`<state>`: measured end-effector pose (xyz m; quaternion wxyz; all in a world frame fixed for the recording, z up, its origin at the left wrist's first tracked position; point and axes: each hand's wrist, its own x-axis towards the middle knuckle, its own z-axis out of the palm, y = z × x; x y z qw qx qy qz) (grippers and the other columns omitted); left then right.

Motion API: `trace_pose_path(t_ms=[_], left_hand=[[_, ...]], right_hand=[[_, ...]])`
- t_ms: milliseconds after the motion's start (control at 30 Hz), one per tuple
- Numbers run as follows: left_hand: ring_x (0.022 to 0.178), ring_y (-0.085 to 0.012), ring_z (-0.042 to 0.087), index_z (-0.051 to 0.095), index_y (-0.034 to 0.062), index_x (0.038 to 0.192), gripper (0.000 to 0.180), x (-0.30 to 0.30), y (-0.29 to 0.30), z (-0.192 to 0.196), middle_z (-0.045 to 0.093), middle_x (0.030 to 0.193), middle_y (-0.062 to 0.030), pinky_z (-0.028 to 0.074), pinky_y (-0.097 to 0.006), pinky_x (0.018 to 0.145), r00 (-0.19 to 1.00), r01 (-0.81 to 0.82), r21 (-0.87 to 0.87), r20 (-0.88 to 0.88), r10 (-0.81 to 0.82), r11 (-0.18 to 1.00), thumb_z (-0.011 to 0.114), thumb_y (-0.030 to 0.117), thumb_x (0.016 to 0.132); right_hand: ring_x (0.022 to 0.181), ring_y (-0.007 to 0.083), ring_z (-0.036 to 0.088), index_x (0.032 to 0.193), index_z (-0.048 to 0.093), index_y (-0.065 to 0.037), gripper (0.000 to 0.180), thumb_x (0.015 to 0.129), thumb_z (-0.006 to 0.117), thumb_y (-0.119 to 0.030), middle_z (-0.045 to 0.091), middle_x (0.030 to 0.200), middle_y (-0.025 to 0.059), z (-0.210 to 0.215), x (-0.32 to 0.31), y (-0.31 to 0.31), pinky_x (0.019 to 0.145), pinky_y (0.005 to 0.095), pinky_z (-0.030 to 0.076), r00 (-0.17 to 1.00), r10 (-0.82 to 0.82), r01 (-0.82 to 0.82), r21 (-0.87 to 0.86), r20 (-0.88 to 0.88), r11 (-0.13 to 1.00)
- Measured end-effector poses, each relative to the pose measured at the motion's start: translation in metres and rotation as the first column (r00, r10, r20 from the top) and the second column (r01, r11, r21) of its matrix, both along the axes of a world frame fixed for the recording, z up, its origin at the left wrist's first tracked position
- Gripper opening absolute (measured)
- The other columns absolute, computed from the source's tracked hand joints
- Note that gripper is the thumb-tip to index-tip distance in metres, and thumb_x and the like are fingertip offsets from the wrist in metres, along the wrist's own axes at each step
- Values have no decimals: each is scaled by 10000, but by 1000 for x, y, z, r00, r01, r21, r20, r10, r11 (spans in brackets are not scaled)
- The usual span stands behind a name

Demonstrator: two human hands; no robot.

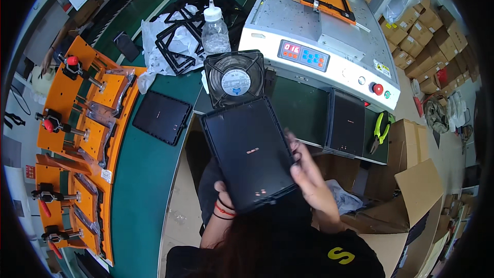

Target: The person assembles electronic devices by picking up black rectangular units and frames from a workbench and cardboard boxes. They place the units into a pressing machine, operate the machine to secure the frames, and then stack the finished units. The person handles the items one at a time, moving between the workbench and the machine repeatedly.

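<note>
A black rectangular plastic cover [252,170] with a raised rim is held up in front of me, tilted, its wide flat face showing. Its right edge is gripped by my right hand [307,175], thumb on the face. My left hand [224,198] closes on the lower left edge, and most of its fingers are hidden behind the cover. Just beyond the far edge stands a round fan [235,80] in a square black frame. On the green table to the left lies a similar black cover [162,116]. More black covers [346,123] are stacked to the right, below the machine.
Orange clamp fixtures [92,144] line the left side. A clear bottle [215,33] and black frames [177,46] sit behind the fan. The white machine [319,46] fills the far right. Green-handled pliers [380,133] and an open cardboard box [417,185] are on my right.
</note>
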<state>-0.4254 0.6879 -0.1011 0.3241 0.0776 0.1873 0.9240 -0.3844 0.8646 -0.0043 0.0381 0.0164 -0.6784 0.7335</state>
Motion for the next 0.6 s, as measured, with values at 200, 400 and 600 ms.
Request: trace_pose_path(t_ms=[200,400,600], left_hand=[[1287,-189,335,174,-53,1422,742,-40,-38,64,336,1409,-120,262,-330,1062,874,-124,-430,-474,-107,894,617,106,848],[1188,-190,459,101,-30,1433,738,-23,-45,84,432,1338,-164,399,-309,955,793,-362,-623,-597,-122,693,573,7,867],[861,-157,644,224,-48,1359,635,-20,-43,76,647,978,-170,510,-266,728,767,-519,-745,-623,-157,419,605,1,855]], right_hand=[[1120,202,509,1365,207,25,468,991,394,-183,473,1237,149,-19,5,-1,935,301,418,960,136,-79,-229,245,970],[728,304,682,1285,251,42,367,980,380,-116,598,1013,224,0,-4,-18,588,315,589,966,97,-84,-66,241,994],[628,270,679,1194,312,84,302,972,404,-98,638,798,196,-1,-11,-23,532,303,574,970,4,-41,145,243,989]])
